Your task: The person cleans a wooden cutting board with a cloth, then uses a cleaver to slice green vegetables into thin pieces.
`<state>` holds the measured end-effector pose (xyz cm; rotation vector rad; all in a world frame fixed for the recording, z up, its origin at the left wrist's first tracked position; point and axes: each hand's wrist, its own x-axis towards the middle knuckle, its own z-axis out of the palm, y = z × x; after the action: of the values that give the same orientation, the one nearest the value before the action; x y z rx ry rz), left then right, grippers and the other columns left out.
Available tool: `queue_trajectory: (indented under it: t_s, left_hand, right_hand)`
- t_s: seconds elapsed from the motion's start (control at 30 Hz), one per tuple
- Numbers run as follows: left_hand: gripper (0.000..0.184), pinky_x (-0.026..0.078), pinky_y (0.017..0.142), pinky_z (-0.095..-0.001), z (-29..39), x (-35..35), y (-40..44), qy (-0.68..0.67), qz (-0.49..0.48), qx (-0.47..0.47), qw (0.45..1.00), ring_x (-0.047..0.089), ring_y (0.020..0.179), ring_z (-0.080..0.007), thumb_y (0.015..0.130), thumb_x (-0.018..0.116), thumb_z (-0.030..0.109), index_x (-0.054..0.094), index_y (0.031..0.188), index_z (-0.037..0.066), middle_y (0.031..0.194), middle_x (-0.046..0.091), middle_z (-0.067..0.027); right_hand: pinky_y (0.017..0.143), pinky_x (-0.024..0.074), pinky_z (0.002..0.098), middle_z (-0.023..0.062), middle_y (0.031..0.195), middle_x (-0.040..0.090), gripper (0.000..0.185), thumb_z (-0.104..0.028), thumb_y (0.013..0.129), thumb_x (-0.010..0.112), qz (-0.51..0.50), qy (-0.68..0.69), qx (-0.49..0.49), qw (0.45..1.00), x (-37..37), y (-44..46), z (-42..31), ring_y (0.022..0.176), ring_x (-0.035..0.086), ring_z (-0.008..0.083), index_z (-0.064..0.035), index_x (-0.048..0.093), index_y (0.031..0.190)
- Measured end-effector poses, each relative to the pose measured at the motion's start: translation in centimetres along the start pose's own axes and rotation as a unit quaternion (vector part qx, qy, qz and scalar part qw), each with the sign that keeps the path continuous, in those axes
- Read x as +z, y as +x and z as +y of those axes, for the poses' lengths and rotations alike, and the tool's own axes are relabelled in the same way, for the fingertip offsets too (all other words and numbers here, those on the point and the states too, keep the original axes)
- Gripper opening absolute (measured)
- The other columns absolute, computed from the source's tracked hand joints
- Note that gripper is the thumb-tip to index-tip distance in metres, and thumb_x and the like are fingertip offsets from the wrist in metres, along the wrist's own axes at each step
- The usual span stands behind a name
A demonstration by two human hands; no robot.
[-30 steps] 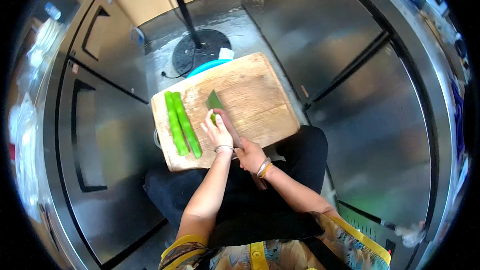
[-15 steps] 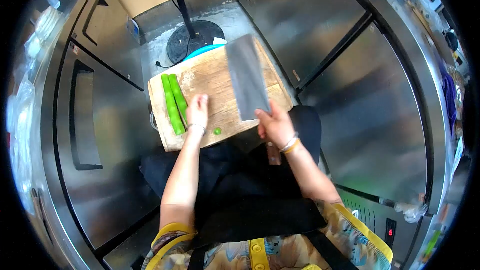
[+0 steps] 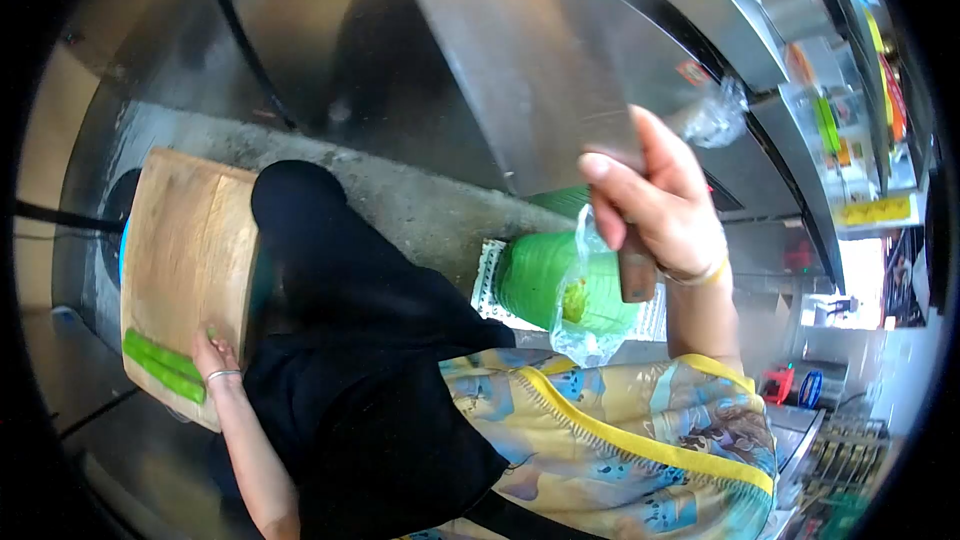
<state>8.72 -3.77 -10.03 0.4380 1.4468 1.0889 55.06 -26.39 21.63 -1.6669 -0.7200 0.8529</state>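
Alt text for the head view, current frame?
A person's right hand holds up a broad cleaver, while the left hand rests on a wooden cutting board beside long green peppers. A green container with clear plastic stands nearby.

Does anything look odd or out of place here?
I see no spill or damage. The one odd-looking thing is the big knife: the right hand holds it raised, well away from the cutting board, where green peppers lie beside the left hand.

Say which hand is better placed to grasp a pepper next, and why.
Probably the left hand: it is beside the peppers on the board; the right hand grips the knife, farther off.
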Motion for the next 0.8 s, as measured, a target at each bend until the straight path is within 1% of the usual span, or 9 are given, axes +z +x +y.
queue_trajectory:
  t_s: [0.03, 0.1, 0.27, 0.33, 0.4, 0.47, 0.57, 0.67, 0.8]
  left_hand:
    - [0.007, 0.031, 0.042, -0.0164, 1.0, 3.5, -2.0, 0.005, -0.009, 0.001, 1.000, 0.042, 0.055, -0.0053, 0.093, 0.055, 0.014, 0.057, 0.095, 0.008, 0.071, 0.052, -0.0018]
    - [0.007, 0.032, 0.040, -0.0176, 2.4, 11.5, -7.4, -0.150, -0.127, -0.198, 0.960, 0.040, 0.055, -0.0049, 0.093, 0.055, 0.013, 0.055, 0.096, 0.006, 0.077, 0.052, -0.0027]
    - [0.013, 0.045, 0.052, -0.0232, 0.2, 26.1, -24.4, 0.037, -0.518, -0.296, 0.801, 0.054, 0.068, -0.0103, 0.089, 0.059, 0.012, 0.055, 0.102, 0.009, 0.096, 0.060, -0.0067]
    - [0.028, 0.053, 0.078, -0.0357, -3.5, 28.9, -30.0, 0.116, -0.632, -0.329, 0.692, 0.059, 0.093, -0.0192, 0.091, 0.060, 0.020, 0.053, 0.116, 0.009, 0.108, 0.058, -0.0082]
    - [0.078, 0.036, 0.103, -0.0502, -4.6, 30.0, -32.9, 0.298, -0.700, -0.287, 0.582, 0.037, 0.131, -0.0316, 0.089, 0.060, 0.046, 0.019, 0.148, 0.015, 0.148, 0.029, -0.0149]
    - [0.090, 0.027, 0.109, -0.0504, -4.8, 29.5, -31.8, 0.294, -0.708, -0.277, 0.579, 0.026, 0.138, -0.0331, 0.086, 0.060, 0.054, 0.011, 0.151, 0.016, 0.154, 0.017, -0.0161]
    - [0.058, 0.042, 0.100, -0.0381, -5.3, 26.7, -24.9, 0.217, -0.640, -0.110, 0.729, 0.048, 0.124, -0.0232, 0.093, 0.057, 0.033, 0.036, 0.141, 0.007, 0.140, 0.043, -0.0148]
    - [0.030, 0.048, 0.091, -0.0312, -0.8, 18.3, -18.5, 0.255, -0.376, 0.222, 0.863, 0.059, 0.104, -0.0176, 0.088, 0.059, 0.007, 0.055, 0.117, 0.004, 0.115, 0.059, -0.0110]
    - [0.028, 0.043, 0.091, -0.0437, 3.9, 3.8, -10.8, 0.345, 0.132, 0.508, 0.778, 0.056, 0.099, -0.0366, 0.072, 0.059, -0.002, 0.061, 0.100, 0.002, 0.100, 0.061, -0.0179]
  right_hand:
    - [0.043, 0.0371, 0.0192, -0.0001, 0.064, 0.053, 0.044, -0.009, 0.093, 0.057, -0.013, -0.007, -0.036, 0.999, -1.6, -0.7, -0.5, 0.048, 0.047, 0.0053, 0.0058, 0.039, 0.130]
    - [0.043, 0.0375, 0.0190, 0.0007, 0.069, 0.055, 0.035, -0.006, 0.092, 0.057, 0.040, -0.018, -0.035, 0.998, -4.5, -2.0, 0.2, 0.046, 0.047, 0.0051, 0.0043, 0.045, 0.123]
    - [0.043, 0.0382, 0.0187, 0.0002, 0.073, 0.055, 0.032, -0.006, 0.091, 0.058, 0.032, 0.059, -0.080, 0.995, -2.9, -2.8, -1.1, 0.045, 0.047, 0.0046, 0.0036, 0.048, 0.120]
    - [0.043, 0.0380, 0.0187, -0.0001, 0.073, 0.055, 0.033, -0.007, 0.091, 0.058, 0.025, 0.041, -0.073, 0.996, -3.2, -3.3, -1.3, 0.046, 0.047, 0.0046, 0.0036, 0.047, 0.120]
    - [0.043, 0.0371, 0.0187, -0.0008, 0.071, 0.054, 0.035, -0.008, 0.091, 0.058, 0.019, 0.002, -0.059, 0.998, -2.5, -3.4, -2.2, 0.046, 0.047, 0.0045, 0.0038, 0.047, 0.121]
    - [0.042, 0.0365, 0.0189, -0.0002, 0.070, 0.054, 0.032, -0.004, 0.089, 0.056, -0.011, 0.002, -0.070, 0.997, -2.1, -3.0, -1.6, 0.045, 0.046, 0.0048, 0.0051, 0.047, 0.119]
    - [0.038, 0.0345, 0.0195, 0.0050, 0.070, 0.055, 0.024, -0.006, 0.088, 0.055, -0.052, -0.016, -0.090, 0.994, -0.7, -0.8, 0.5, 0.041, 0.044, 0.0066, 0.0051, 0.048, 0.109]
    - [0.035, 0.0369, 0.0209, 0.0048, 0.073, 0.056, 0.022, -0.008, 0.091, 0.057, -0.134, 0.070, -0.080, 0.985, 3.9, 2.1, 3.3, 0.040, 0.044, 0.0078, -0.0001, 0.047, 0.109]
    - [0.036, 0.0360, 0.0212, 0.0018, 0.071, 0.056, 0.019, -0.011, 0.094, 0.054, -0.220, 0.039, -0.060, 0.973, 11.9, 6.4, 5.8, 0.040, 0.042, 0.0079, -0.0028, 0.050, 0.110]
